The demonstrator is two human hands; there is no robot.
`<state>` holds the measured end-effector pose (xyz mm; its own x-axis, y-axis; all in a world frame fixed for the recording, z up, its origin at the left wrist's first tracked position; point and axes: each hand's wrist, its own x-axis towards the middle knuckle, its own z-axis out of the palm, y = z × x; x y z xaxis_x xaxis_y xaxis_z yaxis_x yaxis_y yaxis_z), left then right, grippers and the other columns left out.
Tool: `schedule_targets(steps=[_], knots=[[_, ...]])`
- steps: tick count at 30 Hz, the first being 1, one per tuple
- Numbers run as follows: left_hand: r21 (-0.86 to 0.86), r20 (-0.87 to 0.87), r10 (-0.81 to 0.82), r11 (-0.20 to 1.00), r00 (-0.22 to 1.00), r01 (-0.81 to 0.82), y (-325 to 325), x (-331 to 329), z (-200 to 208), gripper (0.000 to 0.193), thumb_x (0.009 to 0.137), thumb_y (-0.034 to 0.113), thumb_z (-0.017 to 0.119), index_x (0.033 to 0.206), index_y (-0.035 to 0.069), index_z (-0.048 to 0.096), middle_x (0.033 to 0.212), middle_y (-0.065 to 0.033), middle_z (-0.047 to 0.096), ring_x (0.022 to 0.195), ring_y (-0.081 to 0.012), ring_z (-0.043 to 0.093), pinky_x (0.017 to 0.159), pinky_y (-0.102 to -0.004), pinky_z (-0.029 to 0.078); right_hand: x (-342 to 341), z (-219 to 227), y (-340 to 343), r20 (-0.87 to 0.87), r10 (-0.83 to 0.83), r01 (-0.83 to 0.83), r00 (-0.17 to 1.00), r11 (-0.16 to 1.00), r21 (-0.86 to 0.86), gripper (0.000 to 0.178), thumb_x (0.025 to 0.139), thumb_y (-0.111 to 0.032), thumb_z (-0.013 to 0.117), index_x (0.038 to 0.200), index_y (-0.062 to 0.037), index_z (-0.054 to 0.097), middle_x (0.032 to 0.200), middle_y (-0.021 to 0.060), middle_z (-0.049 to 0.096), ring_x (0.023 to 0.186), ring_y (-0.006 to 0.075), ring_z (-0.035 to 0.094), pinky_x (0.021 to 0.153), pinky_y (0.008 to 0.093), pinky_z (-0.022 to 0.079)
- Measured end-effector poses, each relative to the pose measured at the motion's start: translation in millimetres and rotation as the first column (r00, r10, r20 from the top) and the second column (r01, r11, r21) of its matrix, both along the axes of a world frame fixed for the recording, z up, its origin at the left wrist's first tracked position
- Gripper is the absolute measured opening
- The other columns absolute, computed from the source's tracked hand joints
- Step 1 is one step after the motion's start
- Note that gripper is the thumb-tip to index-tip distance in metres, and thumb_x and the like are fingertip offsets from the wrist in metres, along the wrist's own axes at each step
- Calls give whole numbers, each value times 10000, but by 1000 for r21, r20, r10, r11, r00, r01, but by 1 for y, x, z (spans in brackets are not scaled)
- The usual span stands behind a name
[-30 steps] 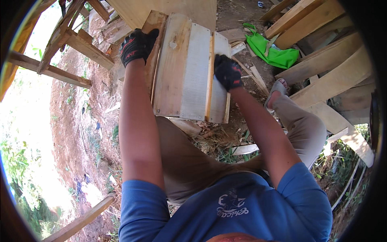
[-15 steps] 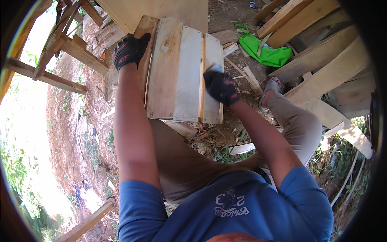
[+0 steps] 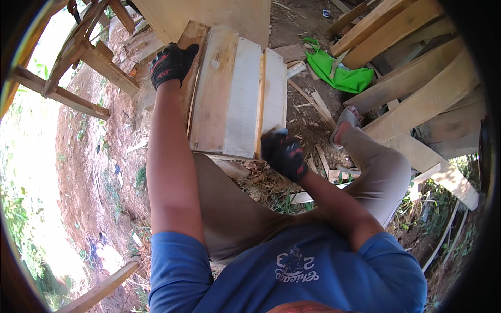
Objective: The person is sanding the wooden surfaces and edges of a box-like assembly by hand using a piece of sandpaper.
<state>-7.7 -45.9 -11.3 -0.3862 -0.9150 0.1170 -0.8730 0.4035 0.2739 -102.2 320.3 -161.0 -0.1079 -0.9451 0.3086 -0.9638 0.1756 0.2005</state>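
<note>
Since the earlier frames, the right hand (image 3: 283, 155) has moved down the pale outer plank to its near end, while the left hand (image 3: 171, 63) keeps its place.

In the head view, the right glove is blurred and covers the plank's near corner; its fingers are curled, with a small pale patch at their edge, and I cannot tell whether they hold anything. The left hand's thumb stretches out over a brown board (image 3: 194, 30), its fingers bent; their tips are hard to make out, so how firm the hold is cannot be told. The left forearm hides part of that board.

The slatted wooden panel (image 3: 243, 96) lies at 11 o'clock from the right hand and 4 o'clock from the left. It has a broad, knotted tan plank, a smooth greyish one, a narrow yellowish strip (image 3: 261, 99) and the pale plank (image 3: 273, 91).

A flat plywood sheet (image 3: 222, 18), cut off above, is at 12 o'clock from the panel; a crumpled green bag (image 3: 342, 78) is at 3 o'clock. Rough planks (image 3: 412, 78) fill 2 o'clock of the view.
</note>
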Motion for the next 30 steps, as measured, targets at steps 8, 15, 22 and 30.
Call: schedule_targets(steps=[8, 15, 22, 30], knots=[[42, 22, 21, 999, 1000, -21, 5, 6, 6, 722, 926, 709, 665, 1305, 99, 733, 1340, -220, 729, 1297, -408, 666, 1076, -529, 536, -109, -1, -134, 647, -247, 362, 722, 931, -48, 434, 1090, -421, 484, 939, -107, 743, 898, 224, 757, 881, 457, 728, 800, 602, 565], [53, -10, 19, 998, 1000, -18, 11, -5, 11, 734, 924, 712, 661, 1312, 92, 722, 1349, -223, 722, 1289, -406, 669, 1068, -530, 539, -177, -20, -171, 518, -238, 330, 822, 939, -92, 425, 1096, -397, 458, 956, -110, 738, 983, 220, 769, 927, 439, 735, 844, 578, 571], [10, 12, 14, 1000, 1000, -14, 12, 0, 10, 780, 913, 748, 648, 1311, 81, 714, 1328, -251, 723, 1274, -417, 674, 1056, -540, 540, -74, -4, -84, 551, -64, 157, 832, 980, -123, 225, 1029, -227, 522, 924, -110, 683, 782, 202, 685, 718, 403, 696, 641, 542, 554], [-9, 67, 22, 1000, 998, -22, 3, -6, 9, 850, 890, 780, 635, 1380, 89, 693, 1391, -246, 695, 1313, -433, 647, 1106, -562, 501, 7, 4, 10, 400, 194, -58, 896, 943, -329, 92, 974, -127, 548, 959, -54, 602, 881, 191, 623, 702, 372, 635, 560, 504, 500]])
